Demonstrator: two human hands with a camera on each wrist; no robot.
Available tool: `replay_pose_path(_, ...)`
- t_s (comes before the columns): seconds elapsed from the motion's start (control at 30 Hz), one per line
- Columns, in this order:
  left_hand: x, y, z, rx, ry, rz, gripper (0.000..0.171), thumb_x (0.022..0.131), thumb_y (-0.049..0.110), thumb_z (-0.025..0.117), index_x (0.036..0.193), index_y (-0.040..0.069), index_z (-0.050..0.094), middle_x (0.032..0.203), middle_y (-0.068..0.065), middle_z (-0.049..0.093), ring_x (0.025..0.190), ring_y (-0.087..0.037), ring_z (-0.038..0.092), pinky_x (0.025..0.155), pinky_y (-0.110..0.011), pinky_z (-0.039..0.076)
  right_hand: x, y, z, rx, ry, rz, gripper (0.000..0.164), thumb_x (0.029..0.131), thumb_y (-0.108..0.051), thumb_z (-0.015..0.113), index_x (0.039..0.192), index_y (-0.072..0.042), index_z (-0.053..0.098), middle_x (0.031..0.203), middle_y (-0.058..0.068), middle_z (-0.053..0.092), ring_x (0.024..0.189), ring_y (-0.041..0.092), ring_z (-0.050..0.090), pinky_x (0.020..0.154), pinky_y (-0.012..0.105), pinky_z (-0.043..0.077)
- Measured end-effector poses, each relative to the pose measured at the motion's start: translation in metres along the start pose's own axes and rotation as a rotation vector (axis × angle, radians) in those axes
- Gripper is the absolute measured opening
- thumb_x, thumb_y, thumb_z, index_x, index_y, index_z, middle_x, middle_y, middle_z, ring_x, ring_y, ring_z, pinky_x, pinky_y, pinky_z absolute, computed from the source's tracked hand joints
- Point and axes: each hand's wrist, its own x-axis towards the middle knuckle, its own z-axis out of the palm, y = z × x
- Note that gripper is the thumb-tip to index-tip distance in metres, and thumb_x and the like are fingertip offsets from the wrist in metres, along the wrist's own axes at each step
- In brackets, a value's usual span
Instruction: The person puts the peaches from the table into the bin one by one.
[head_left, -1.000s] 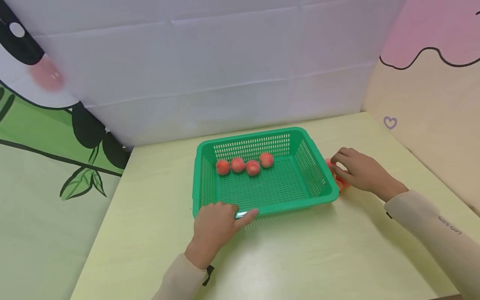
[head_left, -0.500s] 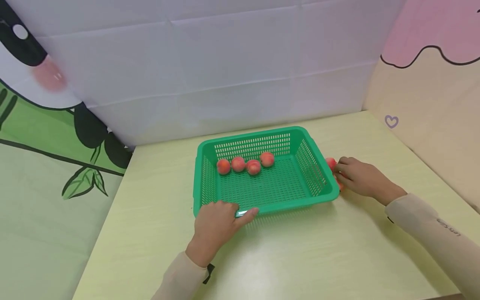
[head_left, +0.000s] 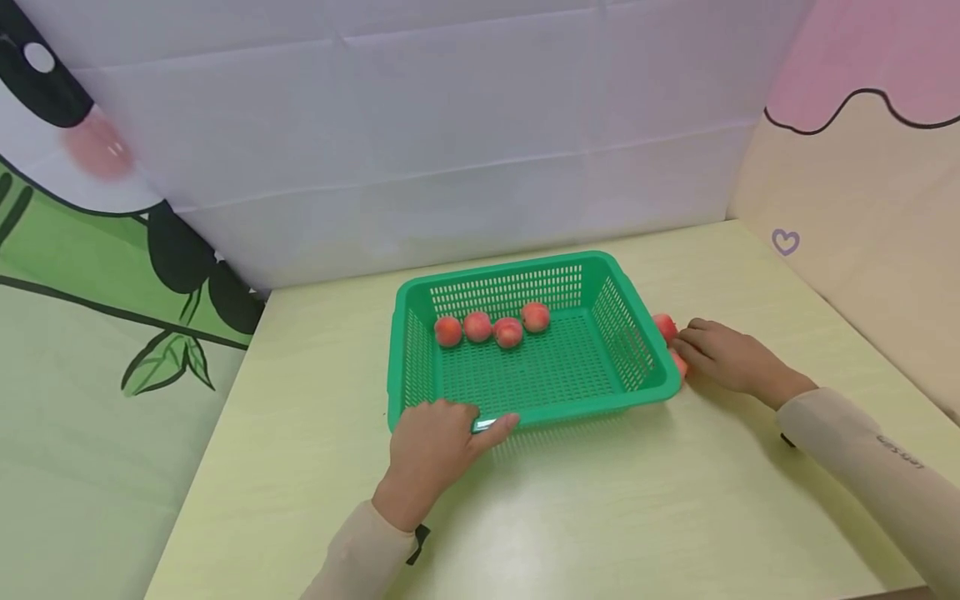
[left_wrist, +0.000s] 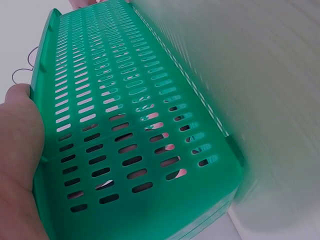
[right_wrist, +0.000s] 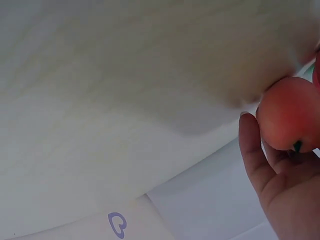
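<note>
My left hand (head_left: 431,450) grips the near rim of a green plastic basket (head_left: 577,408), thumb along the top edge. In the left wrist view that hand (left_wrist: 17,165) lies against the rim, beside the slotted wall (left_wrist: 150,195). Inside the basket, several red-orange peaches (head_left: 507,333) lie toward the back left. Just outside its right wall my right hand (head_left: 723,358) is at more peaches (head_left: 664,327), partly hidden by hand and rim. The right wrist view shows a peach (right_wrist: 290,115) with a green stem between that hand's thumb and fingers, and part of another beyond.
The basket stands on a pale yellow-green table (head_left: 300,417). A white cloth wall (head_left: 465,150) closes off the back, and a cream and pink printed panel (head_left: 862,225) runs along the right. Printed green panels (head_left: 90,350) stand at left.
My right hand has shifted slightly down and right beside the peaches, with its fingers drawn in lower. The left hand and the basket stay in place.
</note>
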Motion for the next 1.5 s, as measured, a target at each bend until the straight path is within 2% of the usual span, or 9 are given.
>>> replay_pose_path(0.23,0.001,0.000,-0.001,0.001,0.005,0.007,0.073,0.098,0.070,0.061,0.055,0.022,0.027,0.055,0.010,0.010,0.047,-0.006,0.011,0.043,-0.024,0.012,0.001,0.003,0.008,0.000,0.008,0.006,0.026,0.113,-0.025,0.053,0.110,-0.010,0.075,0.095,0.001,0.059,0.087,0.019,0.054,0.072,0.038,0.048)
replay_pose_path(0.4,0.000,0.000,-0.001,0.003,0.004,0.004,0.073,0.097,0.070,0.061,0.054,0.022,0.027,0.055,0.010,0.010,0.046,-0.006,0.011,0.043,-0.024,0.012,0.002,0.003,0.009,-0.005,0.004,0.004,0.028,0.113,-0.026,0.051,0.096,-0.016,0.070,0.088,-0.002,0.054,0.082,0.017,0.050,0.070,0.036,0.045)
replay_pose_path(0.6,0.000,0.000,-0.001,0.004,0.007,0.006,0.073,0.098,0.070,0.060,0.055,0.022,0.026,0.056,0.010,0.009,0.047,-0.006,0.010,0.043,-0.024,0.012,0.001,0.005,-0.001,0.020,-0.029,0.107,0.037,0.112,-0.037,0.052,0.082,-0.018,0.063,0.079,-0.002,0.053,0.074,0.016,0.050,0.063,0.035,0.041)
replay_pose_path(0.73,0.001,0.001,-0.001,0.006,0.005,0.005,0.073,0.098,0.071,0.060,0.055,0.022,0.027,0.056,0.010,0.009,0.047,-0.006,0.010,0.043,-0.024,0.012,-0.001,0.009,-0.012,0.056,-0.011,0.164,0.030,0.107,-0.031,0.059,0.082,-0.014,0.058,0.074,-0.002,0.053,0.068,0.016,0.049,0.059,0.035,0.039)
replay_pose_path(0.93,0.000,0.001,-0.002,0.007,0.020,0.008,0.072,0.097,0.070,0.061,0.054,0.022,0.029,0.055,0.011,0.010,0.046,-0.006,0.012,0.042,-0.024,0.013,-0.001,0.009,-0.027,0.105,0.041,0.188,0.012,0.095,-0.017,0.063,0.084,-0.013,0.060,0.071,-0.003,0.054,0.065,0.016,0.048,0.060,0.034,0.038)
replay_pose_path(1.17,0.000,0.001,-0.003,0.004,0.021,0.004,0.072,0.097,0.070,0.061,0.054,0.022,0.030,0.054,0.011,0.011,0.045,-0.006,0.013,0.041,-0.024,0.014,0.002,-0.011,-0.049,0.239,0.136,0.211,0.019,0.097,-0.015,0.057,0.082,-0.011,0.068,0.073,0.000,0.059,0.064,0.015,0.048,0.061,0.032,0.037)
replay_pose_path(1.37,0.000,0.001,-0.002,0.004,0.025,0.004,0.072,0.096,0.071,0.061,0.054,0.023,0.029,0.054,0.011,0.011,0.044,-0.007,0.013,0.041,-0.024,0.014,0.009,-0.038,-0.068,0.288,0.251,0.156,0.025,0.098,-0.014,0.062,0.074,-0.015,0.068,0.068,0.000,0.061,0.057,0.015,0.050,0.058,0.031,0.038)
replay_pose_path(1.5,0.000,0.001,-0.003,-0.003,0.025,0.003,0.072,0.096,0.070,0.062,0.055,0.023,0.028,0.054,0.011,0.011,0.045,-0.007,0.013,0.041,-0.024,0.014,0.016,-0.061,-0.080,0.318,0.288,0.118,0.028,0.098,-0.014,0.065,0.070,-0.015,0.066,0.065,0.001,0.061,0.056,0.017,0.051,0.057,0.030,0.038)
